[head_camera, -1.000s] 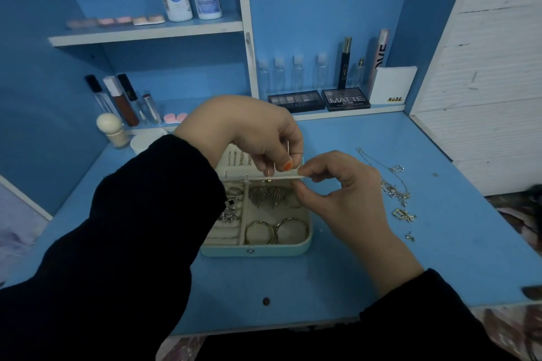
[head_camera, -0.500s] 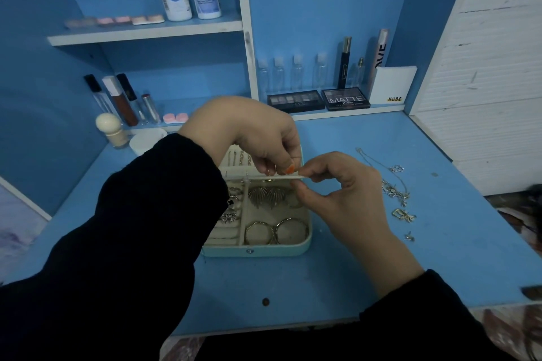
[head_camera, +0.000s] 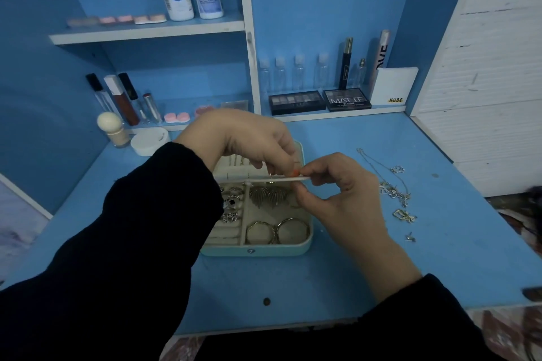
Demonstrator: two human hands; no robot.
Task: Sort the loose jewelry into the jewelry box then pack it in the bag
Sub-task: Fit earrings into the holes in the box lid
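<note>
An open pale-teal jewelry box (head_camera: pixel 258 250) lies on the blue desk. It holds leaf-shaped earrings (head_camera: pixel 268 196), two gold hoops (head_camera: pixel 275 231) and silver rings (head_camera: pixel 231 202). A thin white earring panel (head_camera: pixel 275 180) stands on edge across the box. My right hand (head_camera: pixel 343 199) pinches the panel's right end between thumb and fingers. My left hand (head_camera: pixel 240 141) reaches over from the left and pinches a small gold earring (head_camera: pixel 271 182) against the panel's top edge. Loose necklaces (head_camera: pixel 393 187), a gold pendant (head_camera: pixel 404 215) and a tiny stud (head_camera: pixel 410 237) lie to the right. No bag is in view.
Behind the box, shelves (head_camera: pixel 146 34) carry bottles, lipstick tubes (head_camera: pixel 123 99) and eyeshadow palettes (head_camera: pixel 319 99). A white round jar (head_camera: pixel 149 141) and a sponge applicator (head_camera: pixel 113 129) stand at the back left. A white panel (head_camera: pixel 484 67) borders the desk's right side.
My left hand's fingertips have dropped slightly onto the panel's top edge. My right hand keeps its pinch on the panel's end.
</note>
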